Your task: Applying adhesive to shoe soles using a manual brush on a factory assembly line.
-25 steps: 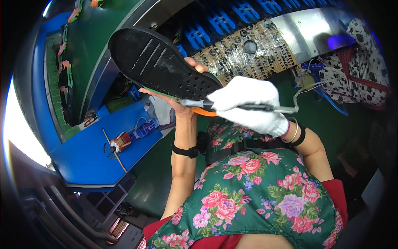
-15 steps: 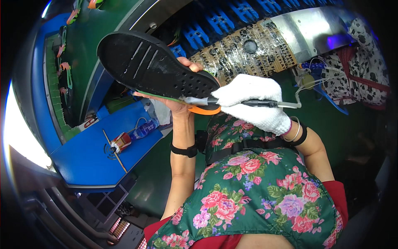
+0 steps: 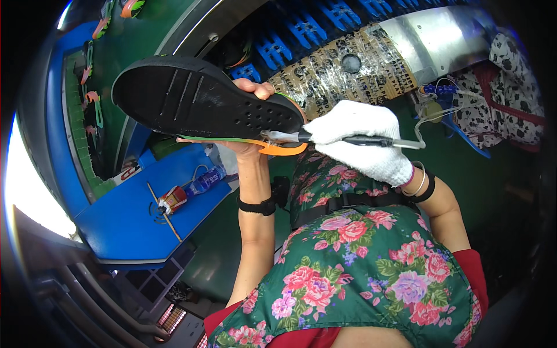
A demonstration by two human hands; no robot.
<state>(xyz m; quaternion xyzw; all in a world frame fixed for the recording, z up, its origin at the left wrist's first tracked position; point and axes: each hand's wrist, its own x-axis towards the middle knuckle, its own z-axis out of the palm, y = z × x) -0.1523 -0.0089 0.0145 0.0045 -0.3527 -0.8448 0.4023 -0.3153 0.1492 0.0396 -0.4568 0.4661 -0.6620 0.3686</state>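
A black shoe sole point(image 3: 197, 101) with a green and orange rim rests in my bare left hand point(image 3: 248, 145), its inner face turned up. The thumb or fingertips curl over the far edge, and the palm supports the near side. My right hand point(image 3: 362, 139), in a white knitted glove, is closed around a dark-handled brush point(image 3: 371, 141) with a pale cable or tube at its back end. The brush's whitish bristles touch the sole near its holed end, close to the near rim. Slots and small round holes mark the sole's face.
Beyond my hands runs a conveyor with blue slats point(image 3: 307, 32) and a taped brown cover point(image 3: 354, 69). To the left, a blue shelf point(image 3: 125, 223) holds a plastic bottle point(image 3: 206, 180) and a red carton point(image 3: 174, 199). A spotted cloth point(image 3: 499, 93) hangs at the right.
The sole has turned and tipped, its wide end moving left and down. The brush tip has shifted slightly along the near edge; my right hand moved little.
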